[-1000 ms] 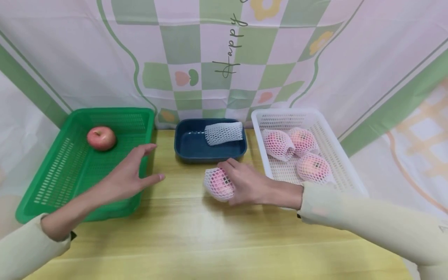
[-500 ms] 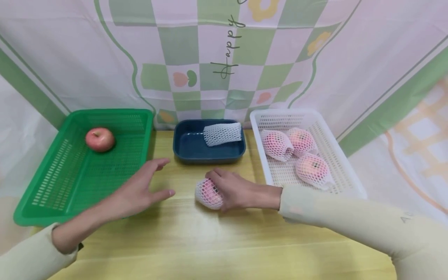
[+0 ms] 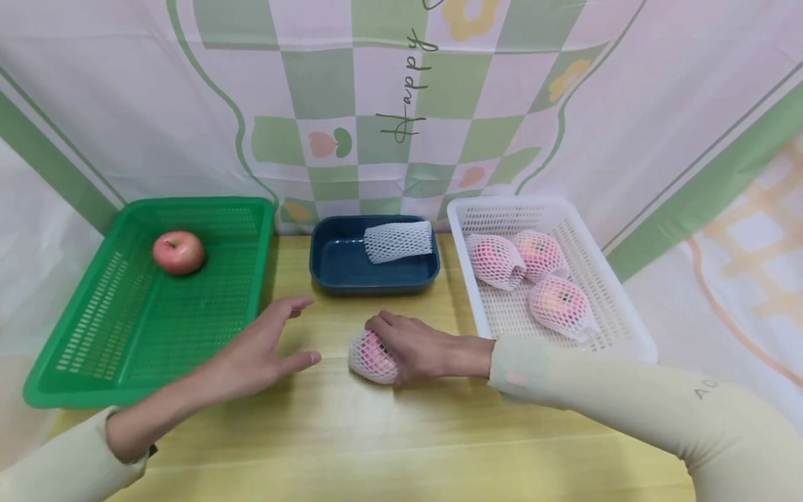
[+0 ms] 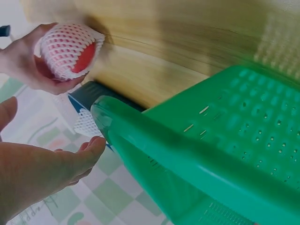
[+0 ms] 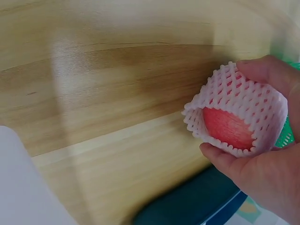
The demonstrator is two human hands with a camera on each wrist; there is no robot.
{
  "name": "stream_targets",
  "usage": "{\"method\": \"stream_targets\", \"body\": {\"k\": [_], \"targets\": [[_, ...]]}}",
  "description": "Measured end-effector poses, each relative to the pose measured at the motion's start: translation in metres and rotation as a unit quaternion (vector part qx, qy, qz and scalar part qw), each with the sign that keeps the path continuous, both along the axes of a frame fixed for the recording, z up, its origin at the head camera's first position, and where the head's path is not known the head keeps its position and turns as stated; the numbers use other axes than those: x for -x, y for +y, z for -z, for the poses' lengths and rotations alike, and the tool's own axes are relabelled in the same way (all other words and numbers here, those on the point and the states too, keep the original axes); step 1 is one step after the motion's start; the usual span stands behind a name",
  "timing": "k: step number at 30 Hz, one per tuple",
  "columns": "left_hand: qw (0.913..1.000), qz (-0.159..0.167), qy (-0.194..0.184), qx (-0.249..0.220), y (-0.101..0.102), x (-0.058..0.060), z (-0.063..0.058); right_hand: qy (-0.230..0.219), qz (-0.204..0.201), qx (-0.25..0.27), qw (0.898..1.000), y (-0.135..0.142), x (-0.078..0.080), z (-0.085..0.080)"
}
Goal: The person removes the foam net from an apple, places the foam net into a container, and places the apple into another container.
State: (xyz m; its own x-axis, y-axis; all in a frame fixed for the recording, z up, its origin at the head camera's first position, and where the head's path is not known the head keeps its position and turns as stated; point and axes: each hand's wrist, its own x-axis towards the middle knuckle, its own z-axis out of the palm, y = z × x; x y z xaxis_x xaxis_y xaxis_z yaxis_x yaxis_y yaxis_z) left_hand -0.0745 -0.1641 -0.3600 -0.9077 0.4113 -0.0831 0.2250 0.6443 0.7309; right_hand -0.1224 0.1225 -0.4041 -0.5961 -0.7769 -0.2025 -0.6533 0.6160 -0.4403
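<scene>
Head: clasping a round red apple in white foam netting [image 3: 374,357] with the right-hand grip [image 3: 414,348], at the yellow wooden bench [image 3: 401,446]. Left wrist: holding nothing in the widely parted left-hand grip [image 4: 44,166], by the green plastic basket [image 4: 187,152]. Right wrist: curled round the sides; likely firm, bruisable, cushioned, best cradled there.

Bright, diffuse light leaves pale glare on the table [image 3: 401,446].
</scene>
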Motion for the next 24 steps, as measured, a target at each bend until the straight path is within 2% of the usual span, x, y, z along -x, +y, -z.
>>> {"method": "stream_targets", "body": {"k": [10,17,24], "targets": [[1.0,0.003,0.004,0.002,0.002,-0.002,0.002,-0.02,0.005,-0.018,1.0,0.003,-0.001,0.0],[0.9999,0.007,0.01,0.002,0.002,-0.003,0.002,-0.045,0.033,-0.039,0.998,0.007,-0.003,-0.003],[1.0,0.004,0.007,0.001,0.003,-0.006,0.003,-0.043,0.08,-0.017,0.996,0.014,-0.006,-0.015]]}}
